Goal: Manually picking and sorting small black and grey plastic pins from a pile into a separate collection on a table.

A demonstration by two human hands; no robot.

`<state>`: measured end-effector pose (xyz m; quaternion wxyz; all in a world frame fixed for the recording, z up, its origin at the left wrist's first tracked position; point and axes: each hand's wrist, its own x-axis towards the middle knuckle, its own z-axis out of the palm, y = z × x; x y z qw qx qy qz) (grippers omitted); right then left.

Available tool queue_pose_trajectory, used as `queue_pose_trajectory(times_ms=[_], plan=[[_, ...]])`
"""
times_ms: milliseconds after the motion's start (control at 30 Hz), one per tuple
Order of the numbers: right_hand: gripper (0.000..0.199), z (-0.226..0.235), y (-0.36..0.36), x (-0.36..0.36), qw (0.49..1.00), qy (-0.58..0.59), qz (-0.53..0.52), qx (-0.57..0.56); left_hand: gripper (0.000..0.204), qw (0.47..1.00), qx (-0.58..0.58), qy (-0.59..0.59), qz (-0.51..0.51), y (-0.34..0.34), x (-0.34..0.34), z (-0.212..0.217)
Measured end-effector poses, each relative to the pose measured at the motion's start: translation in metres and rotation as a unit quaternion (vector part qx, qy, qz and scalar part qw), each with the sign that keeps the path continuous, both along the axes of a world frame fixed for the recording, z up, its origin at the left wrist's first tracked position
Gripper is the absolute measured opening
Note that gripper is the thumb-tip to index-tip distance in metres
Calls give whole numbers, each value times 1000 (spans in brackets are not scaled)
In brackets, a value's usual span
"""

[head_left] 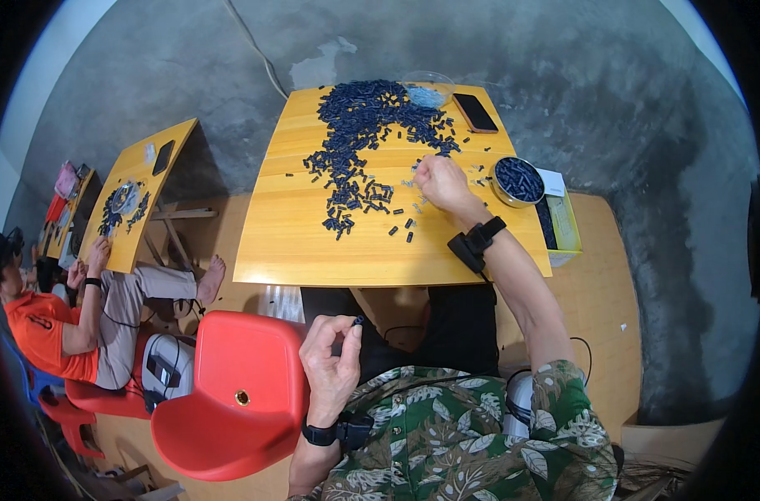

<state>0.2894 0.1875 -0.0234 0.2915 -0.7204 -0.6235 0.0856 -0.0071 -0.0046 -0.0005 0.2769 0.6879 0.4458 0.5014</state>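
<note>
While the left hand (330,363), on the near side of the wooden table (313,260), clamps a small dark piece (359,321) between thumb and fingertip, the right hand (443,182) is over the tabletop with its fingers curled together; whether they grip anything cannot be told. Farther off and to its left spreads a heap of dark pieces (351,117), with a clear bowl (434,78) and a phone (475,113) at the far right, and a filled round bowl (505,198) stands near the right edge
</note>
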Motion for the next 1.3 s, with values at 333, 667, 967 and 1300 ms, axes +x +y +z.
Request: queue_pose_trajectory(times_ms=[333,667,967,1300], plan=[[9,40,-143,-53,793,564,229,-27,7,999,-8,-30,-18,-8,8,12],[13,40,-203,-94,709,649,268,-64,9,997,60,12,-44,-11,9,25],[11,43,-214,-105,770,583,257,-33,11,989,125,61,-52,-13,10,29],[7,45,-217,-111,808,536,246,7,14,982,158,95,-46,-12,10,27]])
